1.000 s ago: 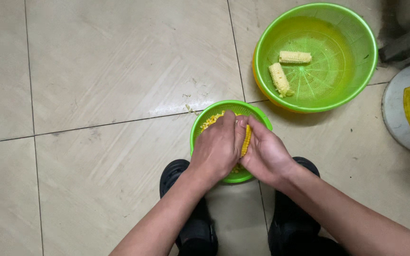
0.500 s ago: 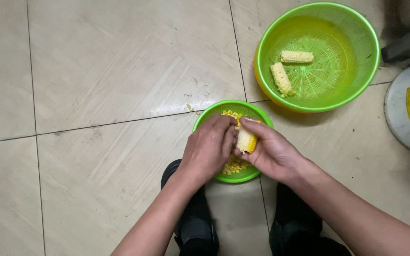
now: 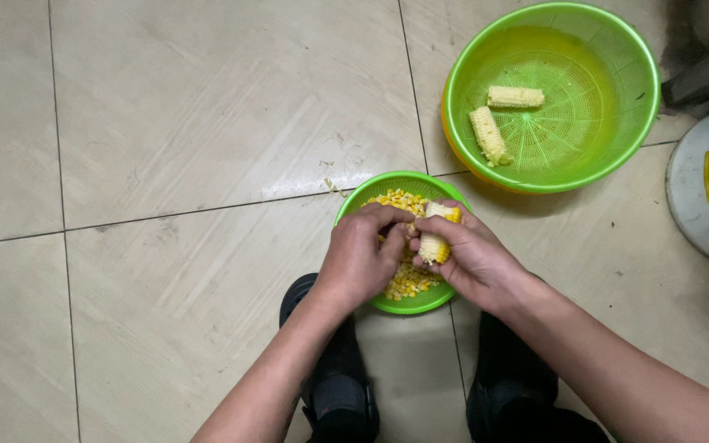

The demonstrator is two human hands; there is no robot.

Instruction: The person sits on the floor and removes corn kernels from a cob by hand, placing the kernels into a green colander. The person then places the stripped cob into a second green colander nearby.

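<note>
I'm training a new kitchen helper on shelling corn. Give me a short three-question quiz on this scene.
1. True or false: the corn piece is held over the small green bowl.
2. How many stripped cobs lie in the large green basket?
3. Which hand grips the corn piece: A) left hand, B) right hand?

Key:
1. True; loose kernels lie in that bowl.
2. Two.
3. B; the left hand's fingers work at it.
</note>
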